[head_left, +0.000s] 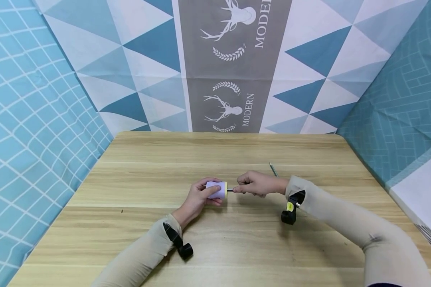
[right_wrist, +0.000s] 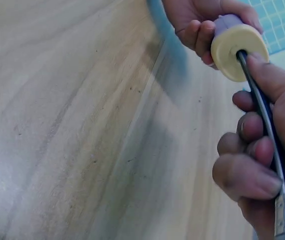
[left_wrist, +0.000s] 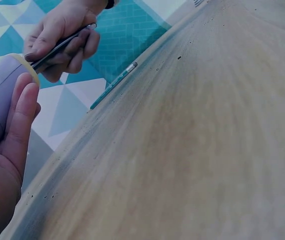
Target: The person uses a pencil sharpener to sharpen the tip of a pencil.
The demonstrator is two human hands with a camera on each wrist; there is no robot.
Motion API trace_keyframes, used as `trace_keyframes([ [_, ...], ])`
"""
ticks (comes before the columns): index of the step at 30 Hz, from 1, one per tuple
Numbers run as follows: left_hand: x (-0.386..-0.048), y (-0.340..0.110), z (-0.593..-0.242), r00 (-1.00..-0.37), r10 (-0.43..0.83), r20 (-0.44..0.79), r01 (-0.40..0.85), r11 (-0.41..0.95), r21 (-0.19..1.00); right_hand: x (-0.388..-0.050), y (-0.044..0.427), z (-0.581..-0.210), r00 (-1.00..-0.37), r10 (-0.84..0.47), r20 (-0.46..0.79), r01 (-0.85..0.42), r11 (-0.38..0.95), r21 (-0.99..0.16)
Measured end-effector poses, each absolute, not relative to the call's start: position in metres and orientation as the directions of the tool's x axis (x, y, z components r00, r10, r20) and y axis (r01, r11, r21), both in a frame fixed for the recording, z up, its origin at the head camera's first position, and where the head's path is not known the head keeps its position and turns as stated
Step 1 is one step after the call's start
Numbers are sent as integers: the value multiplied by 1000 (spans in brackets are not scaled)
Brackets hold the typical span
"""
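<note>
My left hand [head_left: 196, 198] grips a lavender cylindrical pencil sharpener [head_left: 214, 189] with a yellow end that faces right. A dark pencil [right_wrist: 263, 114] is pushed into the round hole in that yellow end, as the right wrist view shows. My right hand [head_left: 259, 183] holds the pencil, thumb close to the hole and fingers curled round the shaft. At its rear the pencil has a silver metal band. The pencil's tip is hidden inside the sharpener. Both hands are just above the table. Behind my right hand lies a second, teal pencil [left_wrist: 113, 86] with a silver end.
The wooden table [head_left: 147, 159] spreads out beneath both arms. A small dark speck [head_left: 122, 211] lies on its left part. Patterned cloth walls stand at the back and both sides. A white surface with a striped edge [head_left: 429, 235] is at the right.
</note>
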State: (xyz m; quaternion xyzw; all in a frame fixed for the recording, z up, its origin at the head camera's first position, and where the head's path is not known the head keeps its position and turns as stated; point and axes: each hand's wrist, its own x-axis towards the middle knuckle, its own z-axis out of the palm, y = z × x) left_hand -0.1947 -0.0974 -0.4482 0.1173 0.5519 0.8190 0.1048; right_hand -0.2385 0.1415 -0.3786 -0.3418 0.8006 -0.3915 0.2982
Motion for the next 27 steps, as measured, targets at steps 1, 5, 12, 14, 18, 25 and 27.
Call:
trace_keyframes([
  [1, -195, -97, -448, -950, 304, 76, -42, -364, 930, -239, 142, -379, -585, -775, -239, -277, 468, -840],
  [5, -195, -98, -447, -945, 318, 76, -42, -347, 937, -242, 143, -383, -576, -755, -314, -185, 495, -849],
  [12, -194, -98, -447, -940, 329, 85, -33, -338, 941, -247, 145, -389, -516, -734, -442, 3, 514, -858],
  [14, -194, -98, -447, -940, 330, 89, -30, -340, 940, -247, 145, -388, -509, -732, -452, 17, 517, -856],
  [18, -194, -97, -446, -939, 331, 89, -31, -340, 940, -242, 144, -380, -560, -726, -399, -102, 539, -836],
  [25, -194, -97, -445, -942, 325, 84, -34, -342, 939, -221, 141, -365, -658, -753, -23, -650, 583, -487],
  [27, -194, -97, -445, -943, 322, 87, -30, -342, 939, -214, 141, -367, -621, -772, 135, -772, 572, -276],
])
